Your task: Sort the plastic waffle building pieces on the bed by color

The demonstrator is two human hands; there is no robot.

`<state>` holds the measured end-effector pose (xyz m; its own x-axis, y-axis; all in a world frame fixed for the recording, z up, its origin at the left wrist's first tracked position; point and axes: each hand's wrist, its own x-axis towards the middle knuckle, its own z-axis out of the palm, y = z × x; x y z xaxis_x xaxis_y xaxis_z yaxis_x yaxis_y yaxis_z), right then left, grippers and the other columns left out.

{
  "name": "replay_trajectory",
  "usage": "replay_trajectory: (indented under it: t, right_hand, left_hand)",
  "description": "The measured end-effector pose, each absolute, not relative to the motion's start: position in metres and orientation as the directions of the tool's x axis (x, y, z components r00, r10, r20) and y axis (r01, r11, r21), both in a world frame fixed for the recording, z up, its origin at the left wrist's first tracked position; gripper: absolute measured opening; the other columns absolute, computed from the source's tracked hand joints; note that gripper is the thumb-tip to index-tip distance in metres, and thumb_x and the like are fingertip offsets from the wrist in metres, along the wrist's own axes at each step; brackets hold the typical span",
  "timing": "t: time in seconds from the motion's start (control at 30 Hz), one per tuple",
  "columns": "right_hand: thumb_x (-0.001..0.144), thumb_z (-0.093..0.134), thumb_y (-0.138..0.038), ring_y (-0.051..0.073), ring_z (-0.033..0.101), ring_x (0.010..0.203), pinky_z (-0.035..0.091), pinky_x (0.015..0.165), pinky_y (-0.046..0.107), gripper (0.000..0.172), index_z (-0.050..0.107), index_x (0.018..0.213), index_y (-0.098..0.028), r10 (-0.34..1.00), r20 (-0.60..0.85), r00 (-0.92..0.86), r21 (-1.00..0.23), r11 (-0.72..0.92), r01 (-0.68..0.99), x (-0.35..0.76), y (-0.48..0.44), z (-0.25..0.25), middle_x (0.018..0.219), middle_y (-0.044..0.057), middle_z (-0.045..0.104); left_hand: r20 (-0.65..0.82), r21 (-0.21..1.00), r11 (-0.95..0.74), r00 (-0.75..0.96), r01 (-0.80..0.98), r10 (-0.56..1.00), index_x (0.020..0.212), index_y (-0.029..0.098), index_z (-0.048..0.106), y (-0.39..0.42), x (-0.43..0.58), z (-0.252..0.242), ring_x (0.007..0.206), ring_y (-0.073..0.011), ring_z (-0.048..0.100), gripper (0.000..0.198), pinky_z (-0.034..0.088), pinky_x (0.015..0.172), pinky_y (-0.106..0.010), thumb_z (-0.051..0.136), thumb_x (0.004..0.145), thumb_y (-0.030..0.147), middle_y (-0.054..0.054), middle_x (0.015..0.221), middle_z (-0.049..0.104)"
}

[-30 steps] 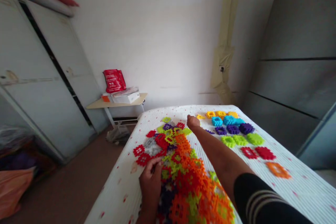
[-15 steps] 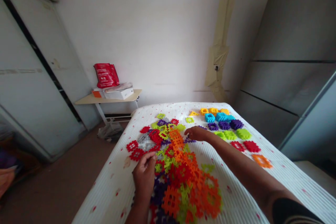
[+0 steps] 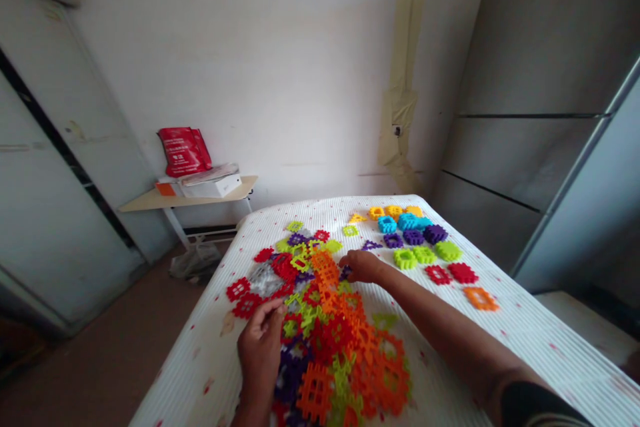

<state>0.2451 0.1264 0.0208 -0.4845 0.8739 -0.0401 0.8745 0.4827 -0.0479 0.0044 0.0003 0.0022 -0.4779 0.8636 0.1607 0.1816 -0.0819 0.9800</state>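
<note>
A loose heap of plastic interlocking tiles [image 3: 330, 320] in orange, red, green, purple and grey lies on a white spotted bed cover [image 3: 500, 340]. My left hand [image 3: 260, 347] rests at the heap's left edge, fingers curled against the tiles by a green one. My right hand [image 3: 361, 265] reaches over the heap's far side, fingers bent down onto a purple tile [image 3: 345, 272] beside the orange ones. Sorted groups lie beyond it: yellow [image 3: 393, 212], blue [image 3: 407, 221], purple [image 3: 415, 237], green [image 3: 425, 254], red [image 3: 450, 273] and one orange tile [image 3: 481, 298].
A small beige side table [image 3: 190, 197] with a red bag [image 3: 184, 150] and white boxes stands by the far wall. Grey wardrobe doors [image 3: 45, 213] line the left side. Grey panels [image 3: 525, 113] stand on the right. Brown floor [image 3: 115, 360] lies left of the bed.
My right hand has pulled back from the far sorted groups toward the heap. My left hand stayed at the heap's left edge. The view has shifted to the right.
</note>
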Motion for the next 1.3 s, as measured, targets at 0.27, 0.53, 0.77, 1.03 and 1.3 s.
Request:
replay_trajectory:
  t: [0.27,0.53,0.77,1.03,1.3]
  right_hand:
    - [0.069,0.07,-0.023,0.023,0.06,0.092,0.044,0.074,0.027,0.036,0.066,0.104,-0.018,0.927,0.014,-0.375,0.022,0.374,0.927,0.296,0.169,0.057,0.103,0.01,0.065]
    - [0.06,0.076,-0.032,0.021,0.062,0.082,0.044,0.072,0.027,0.036,0.07,0.094,-0.02,0.936,-0.028,-0.352,0.033,0.352,0.935,0.306,0.185,0.054,0.086,0.006,0.068]
    - [0.057,0.076,-0.034,0.019,0.063,0.079,0.044,0.071,0.024,0.039,0.071,0.095,-0.023,0.942,-0.046,-0.331,0.024,0.332,0.943,0.303,0.192,0.047,0.083,0.002,0.069]
    - [0.056,0.076,-0.024,0.021,0.063,0.085,0.044,0.072,0.025,0.034,0.071,0.09,-0.023,0.942,-0.091,-0.324,0.022,0.327,0.945,0.301,0.196,0.04,0.084,0.002,0.07]
    - [0.058,0.073,-0.014,0.026,0.063,0.089,0.046,0.075,0.03,0.042,0.068,0.099,-0.016,0.936,-0.055,-0.348,0.033,0.35,0.936,0.286,0.185,0.055,0.095,0.011,0.069]
  left_hand:
    - [0.143,0.98,-0.058,-0.48,0.188,0.866,0.079,0.015,0.068,-0.001,0.006,0.009,0.072,-0.0225,0.067,0.036,0.053,0.069,-0.031,0.063,0.058,0.044,-0.007,0.075,0.072]
    - [0.171,0.969,-0.059,-0.478,0.241,0.862,0.079,0.016,0.069,-0.001,0.004,0.008,0.071,-0.0235,0.066,0.037,0.052,0.068,-0.033,0.062,0.059,0.046,-0.006,0.073,0.072]
    - [0.187,0.967,-0.077,-0.474,0.242,0.86,0.078,0.016,0.069,-0.002,0.004,0.008,0.072,-0.0226,0.065,0.033,0.052,0.068,-0.031,0.062,0.061,0.044,-0.006,0.075,0.072]
    - [0.217,0.964,-0.108,-0.481,0.244,0.849,0.08,0.015,0.07,0.0,0.004,0.003,0.07,-0.0214,0.066,0.032,0.052,0.068,-0.031,0.063,0.063,0.041,-0.006,0.074,0.071]
    - [0.22,0.964,-0.115,-0.482,0.239,0.848,0.08,0.016,0.07,0.001,0.004,0.0,0.071,-0.0211,0.066,0.03,0.052,0.063,-0.029,0.062,0.065,0.041,-0.006,0.075,0.072]
